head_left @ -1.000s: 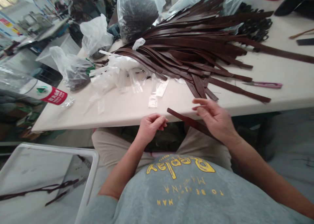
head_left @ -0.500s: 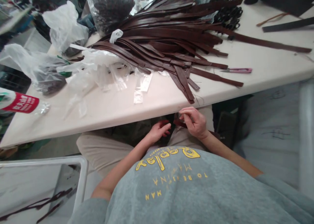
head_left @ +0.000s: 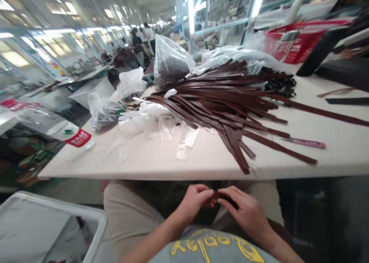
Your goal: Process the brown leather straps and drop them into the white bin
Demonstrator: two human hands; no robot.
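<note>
Below the table's front edge, over my lap, my left hand (head_left: 197,200) is closed in a pinch on one end of a brown leather strap (head_left: 216,194). My right hand (head_left: 245,208) grips the same strap just beside it, fingers closed; most of the strap is hidden by the hand. On the table beyond my hands lies a fanned pile of dark brown leather straps (head_left: 213,105), several ends pointing towards me. A pink thread snipper or small cutter (head_left: 308,142) rests at the right of the pile.
White table (head_left: 150,165) with plastic bags (head_left: 173,65) behind the straps. A plastic bottle (head_left: 54,124) lies at the left corner. Black rings (head_left: 281,84) and a red basket (head_left: 308,40) are at the back right. A white bin (head_left: 99,220) stands low on my left.
The view has tilted up, showing the room behind the table. My hands have come together, and my left hand has closed on the strap that was at my right hand.
</note>
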